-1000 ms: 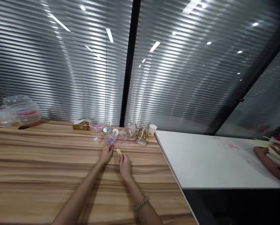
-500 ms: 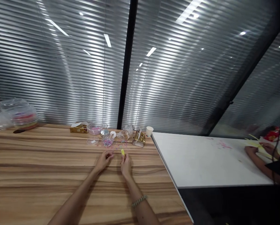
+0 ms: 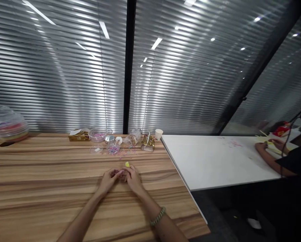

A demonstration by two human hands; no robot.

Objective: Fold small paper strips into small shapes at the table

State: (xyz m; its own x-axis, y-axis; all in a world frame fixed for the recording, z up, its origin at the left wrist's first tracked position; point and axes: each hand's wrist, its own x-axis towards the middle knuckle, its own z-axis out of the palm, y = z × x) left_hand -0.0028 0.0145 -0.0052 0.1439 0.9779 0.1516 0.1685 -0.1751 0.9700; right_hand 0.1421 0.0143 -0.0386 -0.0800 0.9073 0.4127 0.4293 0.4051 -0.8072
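Note:
My left hand and my right hand meet above the wooden table, fingertips close together. A small yellow piece sticks up from the fingers of my right hand. The left fingers are pinched on something pinkish, too small to make out. Beyond the hands lie scattered small pink and blue pieces, beside a clear bag of similar pieces and a round clear lid.
At the back stand a gold box, a clear tub, a crumpled bag, a gold packet and a paper cup. Stacked plastic containers are far left. A person's hands are over the white table.
My hands have come together, the right moving left toward the left hand with the yellow piece. The whole view has shifted slightly.

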